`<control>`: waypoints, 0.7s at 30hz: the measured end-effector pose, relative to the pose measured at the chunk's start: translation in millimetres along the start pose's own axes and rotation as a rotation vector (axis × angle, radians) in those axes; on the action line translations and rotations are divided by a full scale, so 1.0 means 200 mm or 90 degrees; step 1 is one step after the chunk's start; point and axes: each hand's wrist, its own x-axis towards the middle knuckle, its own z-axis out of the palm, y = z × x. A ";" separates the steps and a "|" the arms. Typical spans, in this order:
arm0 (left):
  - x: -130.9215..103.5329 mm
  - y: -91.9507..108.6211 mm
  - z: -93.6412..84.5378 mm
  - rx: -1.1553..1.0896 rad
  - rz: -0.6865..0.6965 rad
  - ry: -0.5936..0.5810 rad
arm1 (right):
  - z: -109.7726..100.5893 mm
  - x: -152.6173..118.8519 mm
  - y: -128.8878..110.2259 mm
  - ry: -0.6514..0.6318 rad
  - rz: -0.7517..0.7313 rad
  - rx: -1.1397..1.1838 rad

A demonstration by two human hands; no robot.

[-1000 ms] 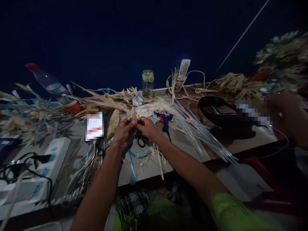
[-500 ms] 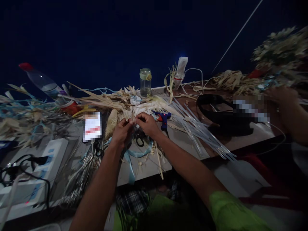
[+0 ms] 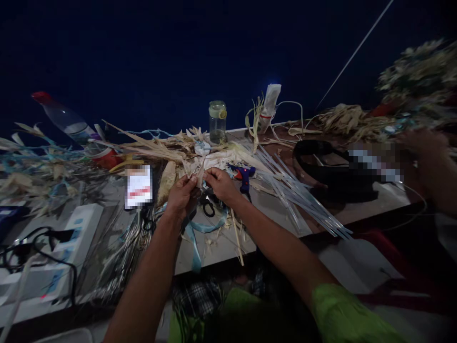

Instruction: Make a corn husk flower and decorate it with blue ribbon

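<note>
In the head view, a pale strip of dried corn husk (image 3: 200, 175) stands between my two hands. My left hand (image 3: 181, 193) pinches it between thumb and fingers from the left. From the other side, the closed fingers of my right hand (image 3: 220, 185) grip it too. Black-handled scissors (image 3: 208, 207) lie just below the hands, their blades hidden. A blue glue gun (image 3: 245, 180) with a small red light rests right of my right hand. Light blue ribbon (image 3: 194, 247) curls over the table's front edge, and more husks (image 3: 224, 159) are heaped behind the hands.
Clear plastic sticks (image 3: 303, 195) spread to the right, near a black band-shaped object (image 3: 332, 186). A lit phone (image 3: 138, 188), wire stems (image 3: 126, 252) and a power strip (image 3: 71, 252) are left. Behind stands a jar (image 3: 217, 121). A co-worker's hand (image 3: 424, 143) is far right.
My hands have drawn slightly apart, and more of the husk strip shows between them. The whole view has shifted a little; the things on the table stay in place.
</note>
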 end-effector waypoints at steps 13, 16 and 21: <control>0.00 -0.02 0.00 0.106 0.042 0.054 | 0.00 0.00 0.00 -0.025 0.019 0.064; 0.00 -0.03 -0.01 0.207 0.063 0.087 | 0.00 0.00 0.00 -0.025 0.018 0.060; -0.01 -0.04 -0.02 0.316 0.101 0.093 | 0.00 -0.02 -0.04 -0.028 0.017 0.052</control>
